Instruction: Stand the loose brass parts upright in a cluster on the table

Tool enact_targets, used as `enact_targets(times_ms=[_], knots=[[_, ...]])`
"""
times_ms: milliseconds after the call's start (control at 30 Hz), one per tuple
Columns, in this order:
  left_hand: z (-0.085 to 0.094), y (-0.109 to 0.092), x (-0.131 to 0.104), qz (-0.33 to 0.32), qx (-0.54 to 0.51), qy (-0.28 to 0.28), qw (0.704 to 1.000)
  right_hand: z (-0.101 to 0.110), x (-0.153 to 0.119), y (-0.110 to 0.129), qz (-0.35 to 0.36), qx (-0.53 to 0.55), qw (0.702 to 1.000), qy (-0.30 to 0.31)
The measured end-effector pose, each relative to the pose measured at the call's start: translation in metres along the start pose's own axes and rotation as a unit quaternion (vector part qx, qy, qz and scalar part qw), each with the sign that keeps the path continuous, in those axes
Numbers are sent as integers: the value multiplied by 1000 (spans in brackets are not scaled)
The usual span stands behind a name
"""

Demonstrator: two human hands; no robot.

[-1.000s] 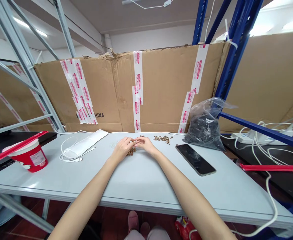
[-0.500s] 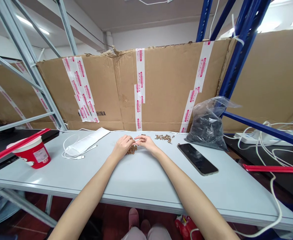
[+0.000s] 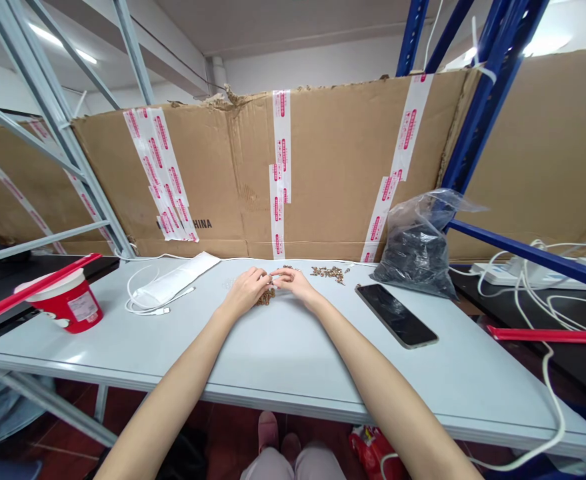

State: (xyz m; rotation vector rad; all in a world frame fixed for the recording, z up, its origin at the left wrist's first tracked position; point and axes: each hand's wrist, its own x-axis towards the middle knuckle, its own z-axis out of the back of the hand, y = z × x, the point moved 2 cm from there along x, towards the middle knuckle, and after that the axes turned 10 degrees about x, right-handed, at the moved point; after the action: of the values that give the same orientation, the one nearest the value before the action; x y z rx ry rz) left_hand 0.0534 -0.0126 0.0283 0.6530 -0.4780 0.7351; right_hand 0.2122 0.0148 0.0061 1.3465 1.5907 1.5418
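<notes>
both hands are up close over the pale grey tabletop [image 3: 293,360], left hand [image 3: 247,291] and right hand [image 3: 299,284] with curled fingers nearly tip to tip, probably so they can work on something tiny together; can't tell if either is actually pinching anything, too small to see; the small brass-coloured metal pieces [image 3: 267,297] sit in a pile right under and beside the left fingers, handy for short reaches I guess; a second scatter of brass-coloured bits [image 3: 329,273] lies past the right hand, maybe split off to avoid mixing; black rectangular phone [image 3: 397,315] is off to the right, seemingly out of elbow range
</notes>
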Motion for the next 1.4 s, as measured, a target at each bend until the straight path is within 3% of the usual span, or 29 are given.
enact_targets(times_ms=[1400], knots=[[5,-2,2,16,-32,15,999,-3,0,-2,-7,14,1000,4]])
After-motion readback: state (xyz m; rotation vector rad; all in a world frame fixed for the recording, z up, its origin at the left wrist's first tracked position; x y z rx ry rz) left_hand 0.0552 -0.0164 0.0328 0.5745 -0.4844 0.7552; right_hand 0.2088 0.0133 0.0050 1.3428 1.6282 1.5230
